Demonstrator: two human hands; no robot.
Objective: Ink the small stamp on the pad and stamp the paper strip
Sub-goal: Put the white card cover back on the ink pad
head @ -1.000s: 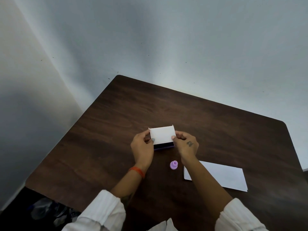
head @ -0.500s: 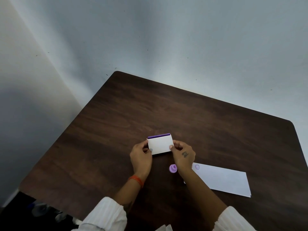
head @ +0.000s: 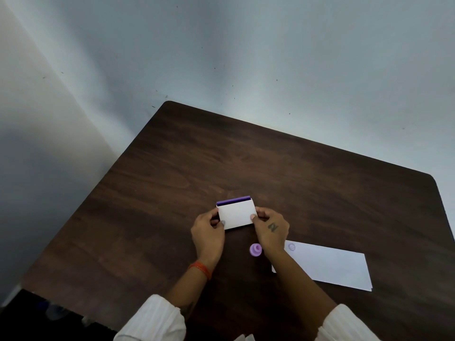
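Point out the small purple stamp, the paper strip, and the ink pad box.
small purple stamp (head: 255,250), head view, on its top.
paper strip (head: 330,265), head view, on the blank middle.
ink pad box (head: 236,216), head view, on its white lid.

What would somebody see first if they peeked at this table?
Probably the two hands, left hand and right hand, pinching a small white box with a purple edge in the middle of the dark table. Just below sits a little purple stamp, and to its right a white paper strip carries one faint round mark.
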